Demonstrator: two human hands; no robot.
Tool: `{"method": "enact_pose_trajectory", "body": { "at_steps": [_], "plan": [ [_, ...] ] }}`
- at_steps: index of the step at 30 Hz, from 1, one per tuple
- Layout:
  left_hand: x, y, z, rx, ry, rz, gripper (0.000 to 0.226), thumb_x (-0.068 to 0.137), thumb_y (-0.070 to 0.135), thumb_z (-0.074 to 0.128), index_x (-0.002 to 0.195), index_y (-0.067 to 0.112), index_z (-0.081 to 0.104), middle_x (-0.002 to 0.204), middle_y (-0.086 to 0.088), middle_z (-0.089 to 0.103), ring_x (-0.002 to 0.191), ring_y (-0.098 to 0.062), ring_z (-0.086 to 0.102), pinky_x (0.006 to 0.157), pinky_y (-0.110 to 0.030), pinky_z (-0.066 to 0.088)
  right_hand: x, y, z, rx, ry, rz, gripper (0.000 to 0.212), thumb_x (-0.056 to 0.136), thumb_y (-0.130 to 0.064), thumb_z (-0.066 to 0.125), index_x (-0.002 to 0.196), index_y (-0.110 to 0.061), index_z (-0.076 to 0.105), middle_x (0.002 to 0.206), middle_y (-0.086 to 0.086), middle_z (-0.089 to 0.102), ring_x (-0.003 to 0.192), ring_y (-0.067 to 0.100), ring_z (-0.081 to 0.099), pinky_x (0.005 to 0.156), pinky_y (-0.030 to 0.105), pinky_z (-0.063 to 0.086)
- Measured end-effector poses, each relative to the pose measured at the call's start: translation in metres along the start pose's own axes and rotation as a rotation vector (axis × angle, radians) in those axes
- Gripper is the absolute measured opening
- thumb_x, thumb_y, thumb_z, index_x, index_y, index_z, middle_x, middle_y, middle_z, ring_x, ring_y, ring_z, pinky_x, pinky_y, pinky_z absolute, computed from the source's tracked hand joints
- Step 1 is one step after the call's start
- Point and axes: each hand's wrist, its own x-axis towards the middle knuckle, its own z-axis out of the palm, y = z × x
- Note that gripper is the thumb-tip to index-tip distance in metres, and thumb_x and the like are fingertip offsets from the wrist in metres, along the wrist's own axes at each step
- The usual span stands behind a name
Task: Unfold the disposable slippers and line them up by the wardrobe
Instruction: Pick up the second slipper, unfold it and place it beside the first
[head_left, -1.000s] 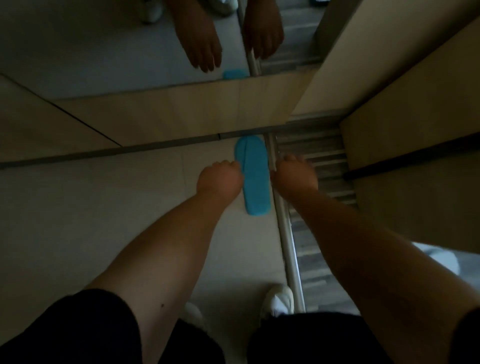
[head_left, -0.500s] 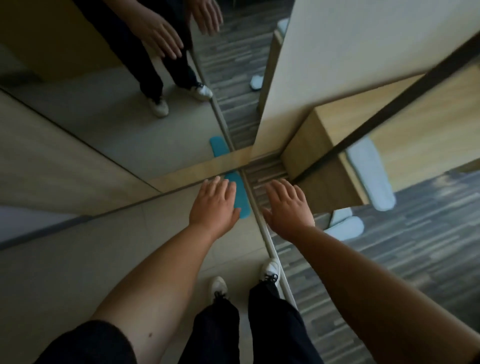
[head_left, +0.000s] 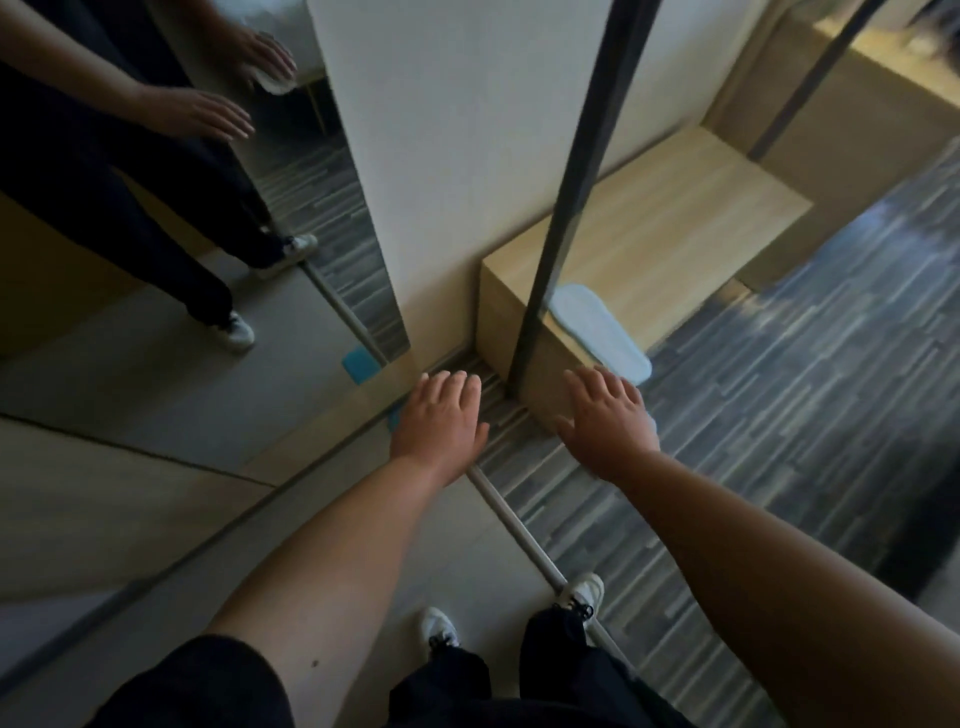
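A blue slipper (head_left: 393, 417) lies on the floor against the mirrored wardrobe door; my left hand (head_left: 441, 421) hovers over it and hides all but a sliver. Its reflection (head_left: 359, 365) shows in the mirror. My left hand is open, fingers spread, holding nothing. My right hand (head_left: 608, 418) is also open and empty, held above the striped floor in front of a low wooden box (head_left: 675, 218). A pale, flat slipper (head_left: 597, 332) lies on the near corner of that box, just beyond my right fingertips.
The mirror (head_left: 156, 312) on the left reflects a person's legs and hands. A dark vertical pole (head_left: 561, 208) rises at the box's near corner. A metal floor strip (head_left: 519, 530) divides the beige tile from the grey striped flooring. My white shoes (head_left: 582, 592) stand near the strip.
Both hands have let go of the blue slipper on the floor and risen, fingers opening. My view has lifted and swung right, bringing the wooden box and the pale slipper into sight.
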Motion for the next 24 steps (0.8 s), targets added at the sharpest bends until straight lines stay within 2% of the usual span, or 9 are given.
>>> {"method": "enact_pose_trajectory", "body": {
  "at_steps": [5, 9, 16, 24],
  "plan": [
    [0.047, 0.050, -0.001, -0.009, -0.019, 0.024, 0.063, 0.091, 0.045, 0.044, 0.142, 0.011, 0.032, 0.145, -0.012, 0.042, 0.135, -0.030, 0.037, 0.115, -0.046, 0.024, 0.013, 0.064, -0.001, 0.014, -0.021, 0.117, 0.067, 0.088, -0.057, 0.038, 0.142, -0.019, 0.030, 0.148, 0.008, 0.039, 0.139, 0.029, 0.030, 0.113, 0.048, 0.024],
    [0.089, 0.095, 0.000, -0.040, -0.036, 0.010, 0.061, 0.091, 0.044, 0.044, 0.141, 0.011, 0.033, 0.143, -0.011, 0.045, 0.133, -0.029, 0.040, 0.114, -0.045, 0.027, 0.022, 0.114, -0.002, 0.042, -0.037, 0.158, 0.060, 0.091, -0.052, 0.044, 0.139, -0.019, 0.032, 0.147, 0.007, 0.040, 0.137, 0.028, 0.033, 0.111, 0.046, 0.027],
    [0.147, 0.167, 0.005, -0.232, -0.044, -0.165, 0.056, 0.091, 0.039, 0.048, 0.136, 0.008, 0.038, 0.136, -0.013, 0.050, 0.123, -0.030, 0.047, 0.103, -0.041, 0.039, 0.041, 0.184, -0.011, 0.046, -0.080, 0.153, 0.057, 0.092, -0.048, 0.045, 0.138, -0.015, 0.036, 0.143, 0.008, 0.044, 0.133, 0.029, 0.037, 0.107, 0.045, 0.032],
    [0.199, 0.180, 0.037, -0.233, -0.092, -0.175, 0.054, 0.090, 0.039, 0.049, 0.134, 0.008, 0.040, 0.137, -0.012, 0.049, 0.124, -0.030, 0.046, 0.103, -0.041, 0.039, 0.084, 0.220, 0.007, 0.066, -0.132, 0.215, 0.054, 0.092, -0.046, 0.044, 0.137, -0.015, 0.039, 0.143, 0.009, 0.044, 0.134, 0.029, 0.036, 0.105, 0.045, 0.033]
  ]
}}
